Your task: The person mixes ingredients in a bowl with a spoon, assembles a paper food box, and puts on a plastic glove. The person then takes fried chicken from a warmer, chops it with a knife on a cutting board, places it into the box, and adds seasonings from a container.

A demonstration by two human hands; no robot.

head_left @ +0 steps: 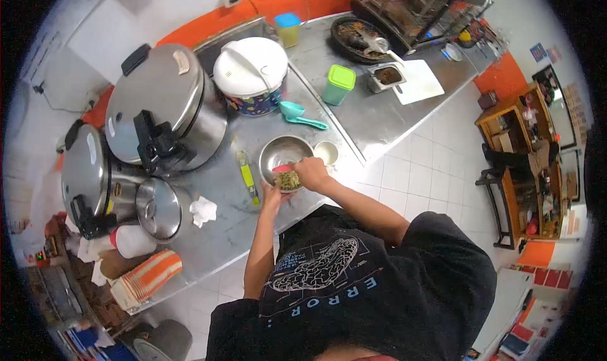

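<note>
A steel mixing bowl (286,147) sits near the counter's front edge with chopped green food (289,181) in its near side. My left hand (271,195) grips the bowl's rim at the lower left. Over the bowl's right side, my right hand (311,174) is closed around a red utensil (282,168); its working end is hidden, so its exact kind does not show. Right beside the bowl stands a small pale cup (326,153). To the left lies a yellow-green handled tool (246,177), and beyond the bowl is a teal ladle (303,116).
Two large steel pressure cookers (152,102) and a steel lid (158,209) occupy the left. Behind stands a white-lidded pot (250,67). Rightward are a green-lidded container (339,85), a steel food pan (386,76), a white cutting board (420,83) and a dark mortar (341,42).
</note>
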